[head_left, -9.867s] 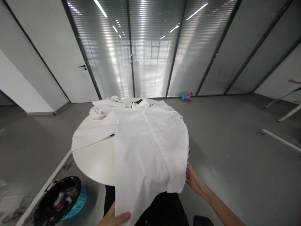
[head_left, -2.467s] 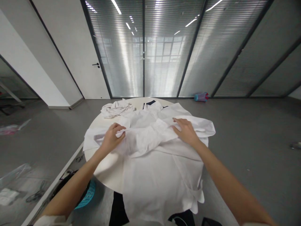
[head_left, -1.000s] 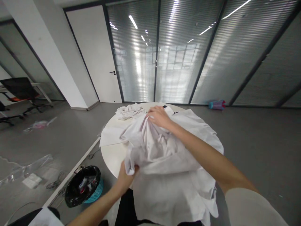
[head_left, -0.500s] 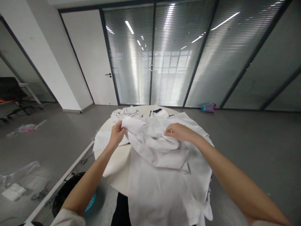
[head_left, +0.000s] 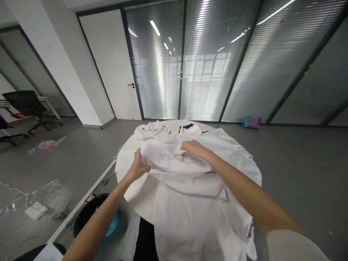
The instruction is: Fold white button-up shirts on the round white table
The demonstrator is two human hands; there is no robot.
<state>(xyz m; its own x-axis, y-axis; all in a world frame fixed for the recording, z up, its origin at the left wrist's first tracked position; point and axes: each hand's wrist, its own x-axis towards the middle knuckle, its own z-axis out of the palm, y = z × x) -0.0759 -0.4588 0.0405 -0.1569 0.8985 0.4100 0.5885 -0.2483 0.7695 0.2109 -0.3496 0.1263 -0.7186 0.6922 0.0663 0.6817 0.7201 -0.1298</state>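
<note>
Both hands — left hand (head_left: 137, 167), right hand (head_left: 193, 149) — grip the white shirt (head_left: 190, 188).

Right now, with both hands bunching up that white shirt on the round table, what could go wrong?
The white shirt hangs well over the table's near edge, so it might slide off if the left hand and right hand let go. Gathering the cloth into a bunch will likely crease it. The crumpled garment at the far side lies close, and a tug could catch it.

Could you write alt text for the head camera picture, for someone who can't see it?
Two bare hands, left hand and right hand, grip a rumpled white shirt spread over a round white table. A second crumpled white garment lies at the far edge.
</note>
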